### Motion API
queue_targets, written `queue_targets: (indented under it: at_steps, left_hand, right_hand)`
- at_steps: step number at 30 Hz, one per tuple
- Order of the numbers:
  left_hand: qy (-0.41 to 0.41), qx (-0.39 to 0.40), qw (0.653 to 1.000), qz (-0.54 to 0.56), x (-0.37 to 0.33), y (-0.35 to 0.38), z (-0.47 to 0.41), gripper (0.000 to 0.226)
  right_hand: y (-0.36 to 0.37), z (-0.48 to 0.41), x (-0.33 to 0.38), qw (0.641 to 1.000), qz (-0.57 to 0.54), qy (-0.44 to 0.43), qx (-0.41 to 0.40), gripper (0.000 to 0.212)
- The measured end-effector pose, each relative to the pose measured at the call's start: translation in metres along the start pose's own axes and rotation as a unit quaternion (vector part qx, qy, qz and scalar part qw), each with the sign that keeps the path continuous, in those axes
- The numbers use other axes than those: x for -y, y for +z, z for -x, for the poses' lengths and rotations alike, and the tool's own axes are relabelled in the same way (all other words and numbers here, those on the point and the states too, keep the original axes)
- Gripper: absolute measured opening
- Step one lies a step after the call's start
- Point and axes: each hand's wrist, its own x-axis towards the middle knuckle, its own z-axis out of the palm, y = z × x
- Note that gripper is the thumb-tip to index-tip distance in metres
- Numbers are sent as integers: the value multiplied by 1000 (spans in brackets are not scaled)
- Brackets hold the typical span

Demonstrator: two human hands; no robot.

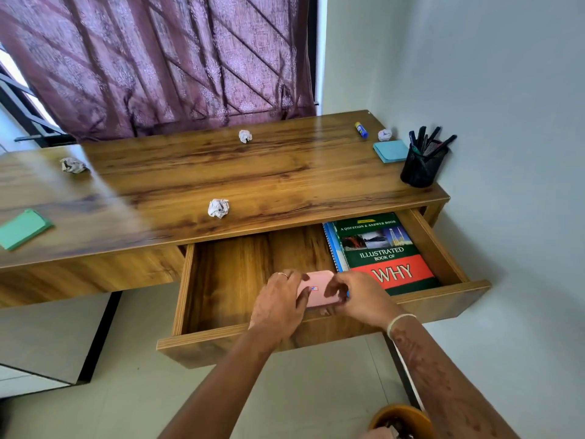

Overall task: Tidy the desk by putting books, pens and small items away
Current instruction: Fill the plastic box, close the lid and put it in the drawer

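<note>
Fingers of left hand (278,307) curled round pink pad (316,288) over drawer (221,340) front edge; right hand (361,299) pinched its right side; book (386,251) lay along drawer's right edge.

both hands (311,301) holding a pink pad (316,288) over the open drawer (228,280), green book (384,251) inside

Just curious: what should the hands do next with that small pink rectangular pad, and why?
Probably set the small pink rectangular pad down and release it: left hand and right hand both hold it over bare floor of the open wooden drawer, beside the green book.
</note>
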Motion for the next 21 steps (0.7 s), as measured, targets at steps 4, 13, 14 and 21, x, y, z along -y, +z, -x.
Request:
queue_targets:
  at_steps: [4,13,14,21]
  left_hand:
    - [58,66,996,8,1,-1,24,33]
    - [103,46,987,-112,-6,-1,15,46]
    - [102,39,986,-124,-6,-1,10,49]
    - [102,31,971,-213,0,1,-47,85]
  right_hand:
    - [4,6,-6,998,51,-23,6,16]
    - [-2,-1,0,979,178,-53,-82,35]
    - [-1,-5,-1,978,177,-55,-92,40]
    - [-7,-54,1,960,238,-71,-129,74]
